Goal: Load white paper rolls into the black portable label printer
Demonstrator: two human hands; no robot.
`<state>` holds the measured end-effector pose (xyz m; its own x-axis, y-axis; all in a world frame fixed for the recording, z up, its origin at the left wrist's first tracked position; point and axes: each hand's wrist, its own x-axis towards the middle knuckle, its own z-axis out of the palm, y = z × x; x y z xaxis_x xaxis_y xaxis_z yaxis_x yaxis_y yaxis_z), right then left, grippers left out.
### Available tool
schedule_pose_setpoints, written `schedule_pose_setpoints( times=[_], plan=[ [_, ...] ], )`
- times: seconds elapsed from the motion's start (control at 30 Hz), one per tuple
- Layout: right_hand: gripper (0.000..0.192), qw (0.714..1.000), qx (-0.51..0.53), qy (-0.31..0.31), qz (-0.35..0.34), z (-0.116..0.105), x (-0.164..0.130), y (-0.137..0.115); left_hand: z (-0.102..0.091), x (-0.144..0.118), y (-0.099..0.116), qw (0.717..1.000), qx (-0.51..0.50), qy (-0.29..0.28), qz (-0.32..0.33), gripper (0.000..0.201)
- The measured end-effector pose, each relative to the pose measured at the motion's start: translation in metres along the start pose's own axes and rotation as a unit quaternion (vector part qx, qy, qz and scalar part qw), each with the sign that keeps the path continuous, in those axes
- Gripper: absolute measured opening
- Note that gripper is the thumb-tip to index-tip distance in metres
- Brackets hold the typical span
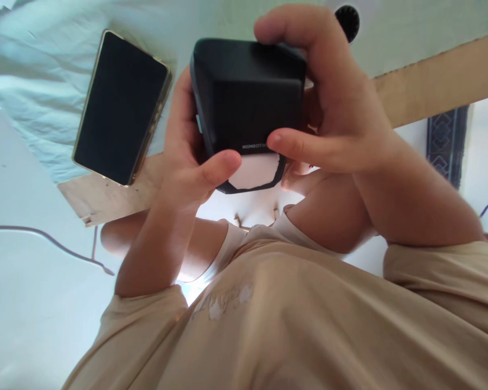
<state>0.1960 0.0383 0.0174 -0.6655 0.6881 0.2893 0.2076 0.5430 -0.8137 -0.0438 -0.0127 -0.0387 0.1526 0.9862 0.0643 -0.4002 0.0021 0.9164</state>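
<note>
A black label printer with NIIMBOT lettering is held up in front of me between both hands. White paper or label stock shows at its near end. My left hand grips its left side, thumb laid over the near corner beside the white part. My right hand holds the right side, with a finger curled over the far edge and the thumb on the face by the lettering. The fingers underneath are mostly hidden. Left of my left hand lies a dark-screened phone with a gold-coloured edge.
Wrinkled pale green cloth covers the surface, bordered by a wooden edge. A round black object sits beyond my right hand. At the lower left a white cable hangs down. My legs are below the edge, and a dark patterned strip is at right.
</note>
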Motion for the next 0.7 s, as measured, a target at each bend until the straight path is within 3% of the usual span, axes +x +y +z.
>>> schedule_pose_setpoints(
  times=[0.07, 0.17, 0.33, 0.5, 0.57, 0.7],
  plan=[
    [0.088, 0.999, 0.028, 0.0, -0.016, 0.004, 0.001, 0.007, 0.007, -0.005, 0.004, 0.999, 0.014, 0.03, -0.023, 0.075],
    [0.094, 0.998, 0.062, -0.017, 0.01, 0.008, 0.002, 0.014, 0.005, -0.003, -0.003, 0.998, 0.001, -0.035, 0.055, 0.084],
    [0.088, 0.993, 0.111, -0.018, 0.035, 0.01, 0.003, 0.009, 0.001, 0.003, -0.012, 0.999, 0.015, -0.015, 0.036, 0.084],
    [0.075, 0.988, 0.135, -0.011, 0.073, 0.009, 0.005, 0.001, -0.003, 0.011, -0.011, 0.997, -0.076, 0.002, -0.022, 0.076],
    [0.076, 0.987, 0.137, -0.011, 0.078, 0.008, 0.006, -0.002, -0.005, 0.014, -0.01, 0.993, -0.1, 0.019, -0.06, 0.08],
    [0.086, 0.987, 0.119, -0.012, 0.107, 0.008, 0.008, -0.005, -0.003, 0.01, -0.009, 0.996, -0.068, 0.028, -0.048, 0.081]
  ],
)
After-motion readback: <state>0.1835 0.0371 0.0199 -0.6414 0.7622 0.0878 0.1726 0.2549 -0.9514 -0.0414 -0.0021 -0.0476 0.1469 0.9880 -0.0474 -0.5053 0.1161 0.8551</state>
